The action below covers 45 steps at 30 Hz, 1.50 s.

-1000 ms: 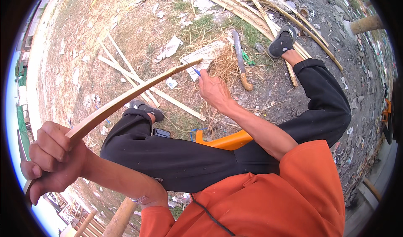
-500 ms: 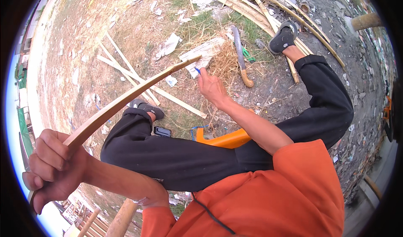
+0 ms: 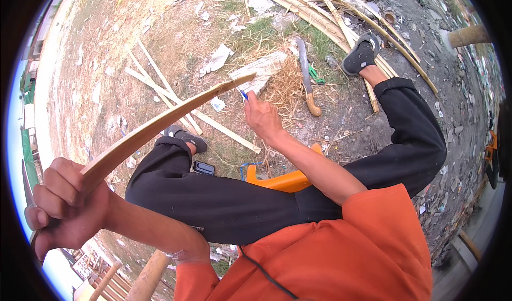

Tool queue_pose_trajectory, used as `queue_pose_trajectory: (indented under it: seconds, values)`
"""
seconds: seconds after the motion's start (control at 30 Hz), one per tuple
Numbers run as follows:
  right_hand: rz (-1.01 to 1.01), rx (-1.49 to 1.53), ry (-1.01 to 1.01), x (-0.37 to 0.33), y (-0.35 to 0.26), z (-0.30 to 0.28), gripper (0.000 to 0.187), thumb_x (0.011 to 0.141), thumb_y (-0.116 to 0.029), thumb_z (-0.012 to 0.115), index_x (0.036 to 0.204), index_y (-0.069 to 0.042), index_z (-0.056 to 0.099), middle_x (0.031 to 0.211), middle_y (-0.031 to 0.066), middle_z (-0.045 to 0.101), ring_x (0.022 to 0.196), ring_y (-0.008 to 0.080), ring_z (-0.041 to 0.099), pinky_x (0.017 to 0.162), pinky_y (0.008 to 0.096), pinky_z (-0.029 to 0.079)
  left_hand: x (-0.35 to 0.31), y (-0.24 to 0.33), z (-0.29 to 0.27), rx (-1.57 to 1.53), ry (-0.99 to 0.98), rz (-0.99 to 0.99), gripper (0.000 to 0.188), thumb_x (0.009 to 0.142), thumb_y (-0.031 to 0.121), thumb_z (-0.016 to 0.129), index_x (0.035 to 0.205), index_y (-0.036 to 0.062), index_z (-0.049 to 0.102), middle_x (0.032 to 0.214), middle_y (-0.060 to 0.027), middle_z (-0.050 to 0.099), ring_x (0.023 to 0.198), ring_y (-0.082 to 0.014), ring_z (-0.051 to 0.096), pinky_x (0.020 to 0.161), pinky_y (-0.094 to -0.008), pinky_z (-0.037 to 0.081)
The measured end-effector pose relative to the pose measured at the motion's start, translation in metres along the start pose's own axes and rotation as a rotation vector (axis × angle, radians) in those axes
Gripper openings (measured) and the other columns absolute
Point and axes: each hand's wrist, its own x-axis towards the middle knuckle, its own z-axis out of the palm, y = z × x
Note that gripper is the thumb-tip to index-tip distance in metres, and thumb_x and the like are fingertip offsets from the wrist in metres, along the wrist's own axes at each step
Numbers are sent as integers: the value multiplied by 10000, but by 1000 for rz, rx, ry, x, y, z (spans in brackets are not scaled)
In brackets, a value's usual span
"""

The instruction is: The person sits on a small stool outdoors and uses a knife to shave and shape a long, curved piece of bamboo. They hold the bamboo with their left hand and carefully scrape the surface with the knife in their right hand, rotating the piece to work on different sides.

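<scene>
My left hand [image 3: 69, 207] is closed round the near end of a long, slightly bowed bamboo strip [image 3: 154, 125], which slants up and away to the middle of the view. My right hand [image 3: 262, 120] grips a small blue-handled tool [image 3: 245, 95]. Its thin tip points up and left, at or very near the strip's far end; whether it touches the wood I cannot tell. Most of its handle is hidden in my fingers. Beyond that end lies a pale, flat, weathered piece [image 3: 261, 69] on straw.
A machete [image 3: 305, 69] with a wooden handle lies beside the straw. Bamboo strips [image 3: 192, 114] cross on the ground at left; several more [image 3: 320, 21] lie near my far-right shoe [image 3: 361, 54]. Between my legs are an orange plastic piece [image 3: 282, 182] and a dark case [image 3: 204, 167].
My right hand has moved slightly left and toward me, and more of the blue tool's tip shows beside the strip. My left hand has risen a little, still gripping the strip.
</scene>
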Motion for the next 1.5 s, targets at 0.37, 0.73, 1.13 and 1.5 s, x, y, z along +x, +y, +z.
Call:
queue_pose_trajectory:
  seconds: [0.37,0.73,1.13,1.5]
  values:
    - [116,-124,-67,17,8,-10,164,939,-191,398,971,-31,398,619,253,584,573,431,599,517,536,463,-1,-6,9,7,-21,18,477,880,586,466,860,122,576,576,50,273,517,-107,244,494,-259,235]
    - [161,-146,-109,35,23,-5,183,925,-175,371,982,-3,402,672,292,585,653,434,619,589,539,473,-1,-3,6,61,-114,10,459,905,558,444,905,119,582,595,44,305,525,-104,290,495,-260,247]
    - [190,-114,61,39,70,8,203,932,-212,415,948,-13,457,654,251,582,617,435,590,571,515,460,-7,-3,16,83,2,56,348,815,464,649,791,121,596,530,72,401,433,-52,331,416,-205,268]
    - [-192,14,95,-13,-12,-33,141,910,-135,474,891,-11,410,562,178,535,498,393,546,493,489,435,-3,-6,6,-209,-41,101,494,588,584,768,647,128,586,442,111,398,361,4,320,379,-136,246]
